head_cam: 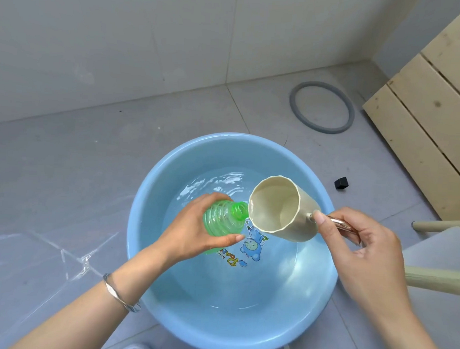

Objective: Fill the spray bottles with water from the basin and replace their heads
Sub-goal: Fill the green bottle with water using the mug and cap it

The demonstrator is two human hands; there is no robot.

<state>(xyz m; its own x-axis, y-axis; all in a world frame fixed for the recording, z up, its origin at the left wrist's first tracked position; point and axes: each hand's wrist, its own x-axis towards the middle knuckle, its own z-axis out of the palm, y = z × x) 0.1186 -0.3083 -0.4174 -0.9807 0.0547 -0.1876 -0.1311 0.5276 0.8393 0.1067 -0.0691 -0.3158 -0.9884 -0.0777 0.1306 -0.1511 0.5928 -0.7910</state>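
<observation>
A blue basin (143, 249) of water stands on the tiled floor. Over the water, my left hand (193, 230) grips a green ribbed spray bottle (222, 217) with no head on it; the bottle is tilted, its open neck pointing right. My right hand (364, 247) holds a cream cup (282, 205) by its metal handle, tipped so that its rim touches the bottle's neck. The cup's inside looks nearly empty. No spray head is in sight.
A grey rubber ring (322, 107) lies on the floor at the back right. Pale wooden slats (434, 108) lean at the far right. A small black cap (341, 182) sits beside the basin. Stool legs (441, 224) and a seat reach in at right.
</observation>
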